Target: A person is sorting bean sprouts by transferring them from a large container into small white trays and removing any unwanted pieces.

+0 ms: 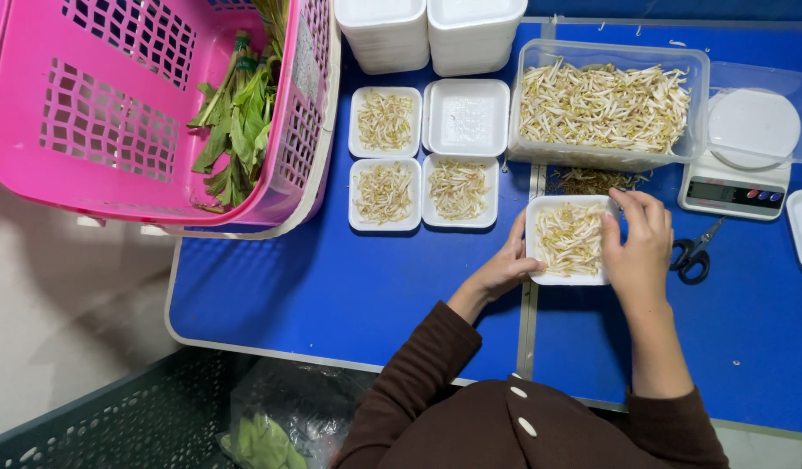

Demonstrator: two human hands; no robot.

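Left hand (505, 269) grips white foam tray (547, 276) of bean sprouts (567, 239); right hand (637, 243) grips its right edge, fingers on sprouts.

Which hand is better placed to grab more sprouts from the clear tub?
Right, probably. The right hand sits on the tray edge nearest the clear tub of bean sprouts, directly below it. The left hand grips the tray's far side, steadying it.

Both hands (574, 252) forward — fingers curled
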